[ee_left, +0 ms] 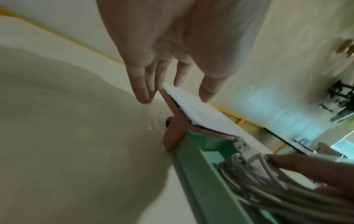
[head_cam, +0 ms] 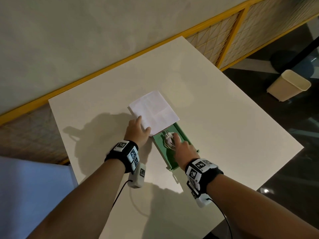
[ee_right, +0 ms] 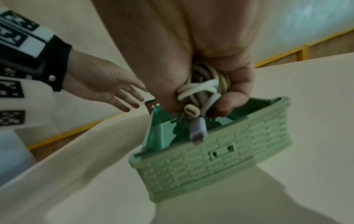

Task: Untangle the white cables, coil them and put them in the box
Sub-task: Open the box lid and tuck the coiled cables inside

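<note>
Gripping a coiled bundle of white cables (ee_right: 201, 89), the right hand (head_cam: 185, 150) is lowered into a shallow green plastic box with a woven-pattern wall (ee_right: 210, 163), which stands on the white rectangular surface (head_cam: 224, 118). The bundle is clenched between the curled fingers (ee_right: 237, 84) and the thumb, and its plug ends are seen hanging down over the box's inside in the right wrist view. In the head view the coil (head_cam: 168, 140) is seen inside the box (head_cam: 159, 144), under the right hand's fingertips. A flat white sheet-like lid (head_cam: 153, 112) is laid over the far part of the box, tilted, with its near corner raised above the green rim (ee_left: 193, 166). The left hand (head_cam: 137, 132) is held at the lid's near left edge, its fingers (ee_left: 141, 84) straight and relaxed; the thumb (ee_left: 208, 89) is set against the lid's top face (ee_left: 201, 112). A beige waste bin (head_cam: 290, 85) is seen on the dark floor, well apart from the surface.
</note>
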The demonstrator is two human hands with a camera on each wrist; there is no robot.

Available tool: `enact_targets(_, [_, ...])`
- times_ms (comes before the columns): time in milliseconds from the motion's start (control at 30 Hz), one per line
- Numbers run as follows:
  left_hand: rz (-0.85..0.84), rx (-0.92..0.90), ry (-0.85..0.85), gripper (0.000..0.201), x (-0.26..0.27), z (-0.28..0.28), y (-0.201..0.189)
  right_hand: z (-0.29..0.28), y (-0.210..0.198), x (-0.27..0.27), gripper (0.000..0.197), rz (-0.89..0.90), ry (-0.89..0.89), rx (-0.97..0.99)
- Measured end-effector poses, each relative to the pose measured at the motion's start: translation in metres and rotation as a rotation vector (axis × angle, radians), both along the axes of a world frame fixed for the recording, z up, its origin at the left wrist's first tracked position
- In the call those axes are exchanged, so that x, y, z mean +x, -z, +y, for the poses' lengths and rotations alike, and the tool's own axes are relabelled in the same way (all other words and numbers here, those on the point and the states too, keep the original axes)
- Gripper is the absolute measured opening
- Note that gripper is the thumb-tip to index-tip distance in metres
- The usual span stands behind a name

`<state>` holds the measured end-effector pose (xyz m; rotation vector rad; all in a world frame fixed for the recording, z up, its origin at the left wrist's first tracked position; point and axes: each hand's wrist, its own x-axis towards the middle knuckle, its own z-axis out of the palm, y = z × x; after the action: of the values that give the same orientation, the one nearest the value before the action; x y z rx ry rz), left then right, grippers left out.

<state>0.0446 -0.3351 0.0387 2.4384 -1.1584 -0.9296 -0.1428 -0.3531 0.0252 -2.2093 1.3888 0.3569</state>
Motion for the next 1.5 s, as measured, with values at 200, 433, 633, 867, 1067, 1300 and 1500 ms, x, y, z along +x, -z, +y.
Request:
enact_targets(200, [-0.03, 0.064, 0.081, 0.06, -0.009, 0.002, 0.008, 0.005, 0.007, 0.02, 0.061, 0.169, -0.033, -0.055])
enact_targets(433, [-0.047, 0.022, 0.057, 0.055, -0.007, 0.001, 0.001, 0.003, 0.023, 0.035, 0.058, 0.26, -0.023, -0.048])
enact_targets(633, [-0.05, 0.042, 0.064, 0.058, -0.004, 0.0, -0.002, -0.001, 0.025, 0.041, 0.058, 0.338, -0.078, -0.059])
enact_targets(867, [-0.04, 0.07, 0.066, 0.059, -0.003, -0.002, 0.0, 0.001, 0.037, 0.059, 0.056, 0.249, -0.011, -0.074])
enact_targets(1067, [-0.043, 0.068, 0.072, 0.053, -0.001, -0.002, -0.001, -0.006, 0.031, 0.052, 0.069, 0.092, 0.038, -0.089])
enact_targets(1300, [-0.04, 0.075, 0.056, 0.054, -0.001, -0.001, -0.003, -0.02, 0.018, 0.031, 0.067, -0.467, 0.225, 0.097])
enact_targets(1500, [-0.028, 0.086, 0.045, 0.056, 0.002, -0.001, -0.003, -0.011, 0.011, 0.004, 0.048, -0.55, 0.273, -0.099])
